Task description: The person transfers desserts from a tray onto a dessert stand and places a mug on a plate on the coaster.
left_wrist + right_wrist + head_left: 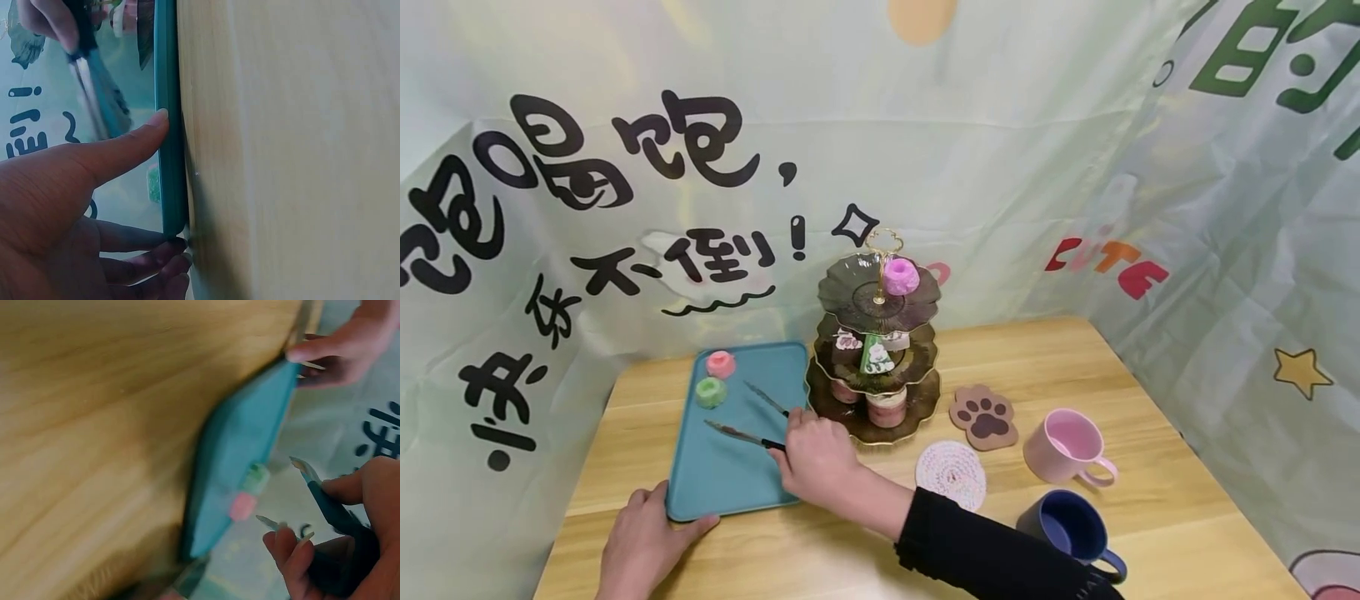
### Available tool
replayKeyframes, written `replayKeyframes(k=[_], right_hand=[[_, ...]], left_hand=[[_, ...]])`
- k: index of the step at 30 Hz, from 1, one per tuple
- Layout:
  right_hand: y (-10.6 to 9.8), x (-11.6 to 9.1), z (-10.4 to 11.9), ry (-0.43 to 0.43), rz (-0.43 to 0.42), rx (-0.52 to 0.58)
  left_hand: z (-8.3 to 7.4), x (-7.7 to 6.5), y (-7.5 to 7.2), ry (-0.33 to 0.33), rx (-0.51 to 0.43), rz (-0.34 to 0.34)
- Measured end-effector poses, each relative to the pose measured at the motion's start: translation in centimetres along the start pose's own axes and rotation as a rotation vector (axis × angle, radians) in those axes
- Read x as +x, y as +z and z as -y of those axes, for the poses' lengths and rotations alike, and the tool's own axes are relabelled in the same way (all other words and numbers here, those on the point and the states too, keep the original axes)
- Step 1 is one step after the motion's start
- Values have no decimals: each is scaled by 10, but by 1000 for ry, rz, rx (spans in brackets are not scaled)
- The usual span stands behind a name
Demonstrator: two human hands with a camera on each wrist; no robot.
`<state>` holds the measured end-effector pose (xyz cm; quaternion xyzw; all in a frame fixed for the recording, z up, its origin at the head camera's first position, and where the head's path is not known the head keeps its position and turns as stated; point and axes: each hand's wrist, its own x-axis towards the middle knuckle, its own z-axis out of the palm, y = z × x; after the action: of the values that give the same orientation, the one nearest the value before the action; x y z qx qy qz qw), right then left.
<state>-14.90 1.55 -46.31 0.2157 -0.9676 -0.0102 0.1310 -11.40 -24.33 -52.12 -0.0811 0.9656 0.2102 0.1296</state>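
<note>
My right hand (820,458) grips a pair of tongs (741,435) with black handles and metal tips. The tips stand apart above the blue tray (722,487), with nothing between them. At the tray's near left corner, my left hand (651,537) holds the rim; its thumb (134,140) lies along the front edge and its fingers are at the side. A pink ring-shaped sweet (721,364) and a green one (711,392) sit at the tray's far left, beyond the tongs.
Right of the tray rises a three-tier stand (880,312) bearing a purple sweet (901,277), cake slices and small cups. A paw coaster (983,417), a round woven coaster (951,473), a pink mug (1063,446) and a navy mug (1067,527) lie farther right.
</note>
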Motion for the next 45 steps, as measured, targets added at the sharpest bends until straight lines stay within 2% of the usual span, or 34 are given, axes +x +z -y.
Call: replayKeyframes(k=[6,10,15,24,32,39,45], right_hand=[[25,23,15,39,63,-20],[32,35,22,44,94,-49],[36,44,28,54,132,-30],[35,59,41,50,171,-18],[36,69,42,51,179,-29],[31,67,34,41,184,-25],[16,58,22,50,190,-34]], left_hand=[[2,1,0,0,7,-1],[2,1,1,1,15,-1],[2,3,1,6,16,-2],[1,3,1,5,25,2],[2,2,1,-3,22,1],[3,2,1,-7,25,1],[2,3,2,-9,40,6]])
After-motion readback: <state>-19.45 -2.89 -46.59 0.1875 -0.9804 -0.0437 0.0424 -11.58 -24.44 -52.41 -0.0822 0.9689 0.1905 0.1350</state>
